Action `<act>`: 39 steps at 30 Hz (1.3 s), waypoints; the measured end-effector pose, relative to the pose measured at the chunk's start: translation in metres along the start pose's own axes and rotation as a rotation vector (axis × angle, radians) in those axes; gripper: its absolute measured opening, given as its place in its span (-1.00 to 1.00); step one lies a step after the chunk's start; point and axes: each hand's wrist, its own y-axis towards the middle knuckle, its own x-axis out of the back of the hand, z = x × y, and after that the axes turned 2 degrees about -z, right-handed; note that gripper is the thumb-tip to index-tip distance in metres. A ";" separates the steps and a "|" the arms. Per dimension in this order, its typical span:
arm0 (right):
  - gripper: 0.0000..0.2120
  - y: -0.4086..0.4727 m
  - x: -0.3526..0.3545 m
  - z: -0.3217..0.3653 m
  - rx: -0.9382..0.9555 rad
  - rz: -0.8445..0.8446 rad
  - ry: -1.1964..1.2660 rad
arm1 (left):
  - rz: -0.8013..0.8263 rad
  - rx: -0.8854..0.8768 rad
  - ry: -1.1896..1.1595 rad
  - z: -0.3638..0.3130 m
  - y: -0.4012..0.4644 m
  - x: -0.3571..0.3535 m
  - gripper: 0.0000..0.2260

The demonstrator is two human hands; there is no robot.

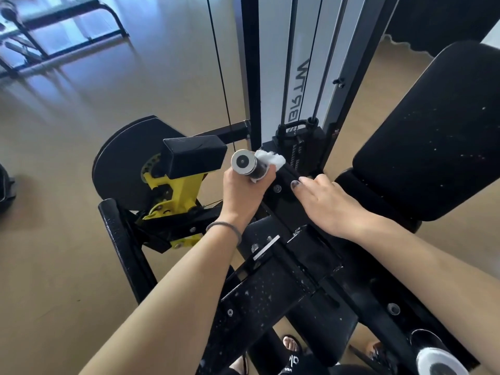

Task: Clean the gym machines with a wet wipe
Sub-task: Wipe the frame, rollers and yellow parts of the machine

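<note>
Beside the yellow pivot bracket point(178, 190), the left hand point(243, 190) curls round the machine's chrome-capped handle point(247, 165) with a white wet wipe point(272, 159) wrapped between fingers and grip — the wipe bunches out past the knuckles. Just to its right, the right hand point(328, 201) rests on the black frame point(286, 185), fingers loosely extended and holding nothing, near the padded seat back point(433, 131).

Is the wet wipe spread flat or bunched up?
Bunched. The wet wipe is crumpled around the handle, gripped by the left hand, its white folds bulging out past the fingers.
</note>
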 end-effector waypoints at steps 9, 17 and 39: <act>-0.45 -0.005 0.002 0.003 -0.005 -0.010 0.028 | 0.095 -0.228 0.305 0.024 -0.009 0.027 -0.88; -0.58 -0.004 -0.002 0.010 -0.033 -0.025 -0.034 | 0.092 0.523 0.043 0.027 -0.005 0.033 -0.74; -0.60 -0.001 -0.009 0.013 -0.080 -0.074 -0.067 | -0.009 0.577 -0.037 0.045 0.026 0.011 -0.93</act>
